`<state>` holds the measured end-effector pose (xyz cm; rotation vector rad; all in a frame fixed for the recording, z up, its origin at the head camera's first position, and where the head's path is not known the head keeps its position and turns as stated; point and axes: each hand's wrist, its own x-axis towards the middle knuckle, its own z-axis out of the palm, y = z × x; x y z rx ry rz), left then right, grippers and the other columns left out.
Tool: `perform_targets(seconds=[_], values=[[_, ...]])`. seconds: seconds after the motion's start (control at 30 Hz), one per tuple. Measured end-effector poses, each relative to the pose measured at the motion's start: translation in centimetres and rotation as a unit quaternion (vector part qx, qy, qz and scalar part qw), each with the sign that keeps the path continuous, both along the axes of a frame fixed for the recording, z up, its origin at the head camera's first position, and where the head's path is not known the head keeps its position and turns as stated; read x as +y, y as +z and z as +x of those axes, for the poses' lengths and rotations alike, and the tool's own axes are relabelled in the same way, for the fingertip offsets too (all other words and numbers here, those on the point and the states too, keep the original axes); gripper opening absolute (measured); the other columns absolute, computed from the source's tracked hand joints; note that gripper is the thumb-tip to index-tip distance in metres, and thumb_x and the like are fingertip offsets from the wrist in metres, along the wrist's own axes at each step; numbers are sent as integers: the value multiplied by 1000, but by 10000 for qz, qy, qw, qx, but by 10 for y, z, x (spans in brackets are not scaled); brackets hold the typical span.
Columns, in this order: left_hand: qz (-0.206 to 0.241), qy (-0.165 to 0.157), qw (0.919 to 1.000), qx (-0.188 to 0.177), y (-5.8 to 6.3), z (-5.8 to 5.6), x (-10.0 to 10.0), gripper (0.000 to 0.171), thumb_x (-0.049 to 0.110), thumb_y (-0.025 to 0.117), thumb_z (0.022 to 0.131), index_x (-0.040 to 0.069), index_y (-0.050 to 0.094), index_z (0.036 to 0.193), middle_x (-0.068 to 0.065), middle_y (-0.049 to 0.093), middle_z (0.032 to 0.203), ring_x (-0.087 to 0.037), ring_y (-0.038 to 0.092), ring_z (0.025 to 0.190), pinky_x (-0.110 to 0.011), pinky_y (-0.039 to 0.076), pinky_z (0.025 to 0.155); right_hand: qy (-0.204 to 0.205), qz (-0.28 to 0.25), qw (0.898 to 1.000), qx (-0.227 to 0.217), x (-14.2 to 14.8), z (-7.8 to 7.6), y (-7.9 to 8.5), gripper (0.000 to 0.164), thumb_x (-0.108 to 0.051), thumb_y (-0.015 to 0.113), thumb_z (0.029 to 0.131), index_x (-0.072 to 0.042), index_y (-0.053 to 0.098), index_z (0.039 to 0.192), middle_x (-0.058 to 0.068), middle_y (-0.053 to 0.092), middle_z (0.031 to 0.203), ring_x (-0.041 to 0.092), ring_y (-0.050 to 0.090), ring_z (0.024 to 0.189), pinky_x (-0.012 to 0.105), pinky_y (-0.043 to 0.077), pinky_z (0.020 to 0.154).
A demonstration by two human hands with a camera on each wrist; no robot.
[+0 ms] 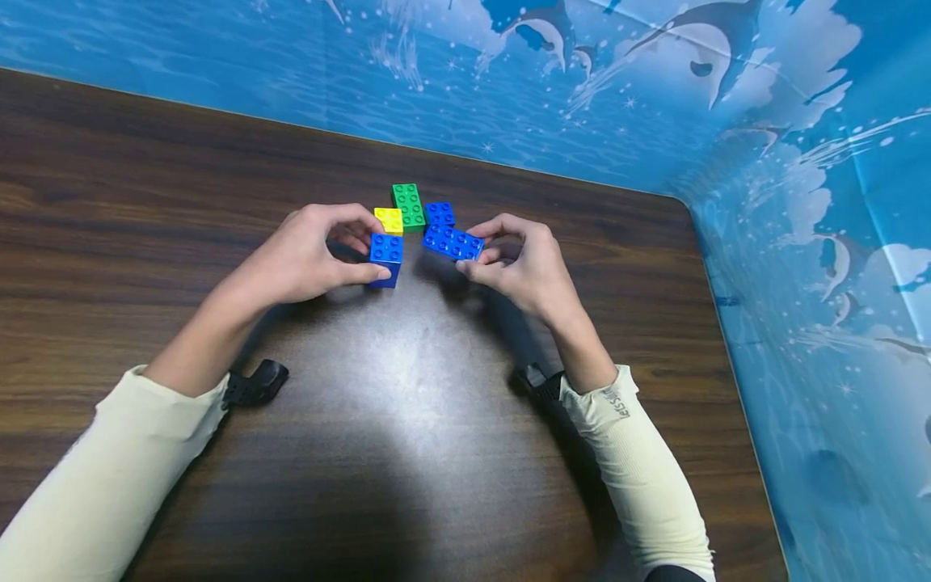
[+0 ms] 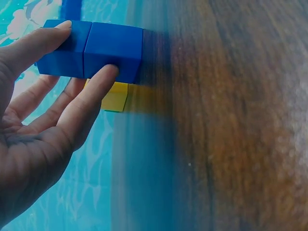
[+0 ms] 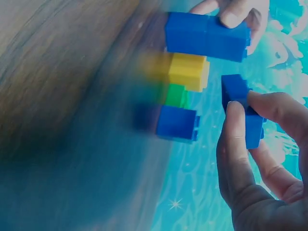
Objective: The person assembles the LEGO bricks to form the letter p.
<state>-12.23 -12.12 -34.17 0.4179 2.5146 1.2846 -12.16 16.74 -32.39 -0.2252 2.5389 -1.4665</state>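
Blue brick (image 1: 452, 242) (studded) sits between right fingers (image 1: 505, 224).

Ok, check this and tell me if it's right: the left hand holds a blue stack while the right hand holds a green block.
The colour is wrong: the block in the right hand is blue, not green, as the head view shows. The left hand does hold a blue stack.

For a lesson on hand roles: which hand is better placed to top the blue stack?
Probably the right hand: it holds a raised long blue brick; the left hand grips the blue stack.
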Motion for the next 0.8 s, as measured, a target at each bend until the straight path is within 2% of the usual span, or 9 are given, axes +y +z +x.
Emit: perform_targets(seconds=[0.27,0.47,0.63,0.8], values=[[48,-1,9999,-109,0,-2,-1,43,19,88,92,8,69,129,-19,72,122,-35,70,115,-56,53,102,170,-686,9974,-105,-6,0,8,35,-2,88,87,-4,77,120,10,78,89,13,77,76,25,64,73],[112,6,9998,-166,-1,-3,0,43,19,87,92,7,69,129,-20,72,123,-37,70,115,-56,54,102,437,-1383,9890,-295,-11,-2,9,35,4,83,89,2,73,123,12,79,91,18,80,78,32,67,79],[155,39,9996,-251,0,-3,-1,44,19,88,92,7,69,129,-20,72,123,-37,70,116,-55,55,99,629,-1548,9852,-371,-17,-4,8,36,5,82,89,3,72,124,16,79,98,18,80,80,34,67,81],[204,29,9994,-279,-2,-4,-1,44,20,87,92,7,68,130,-20,71,124,-38,70,116,-56,55,99,763,-1652,9823,-444,-23,-5,5,35,5,80,91,3,71,125,17,80,93,22,79,81,32,66,81]])
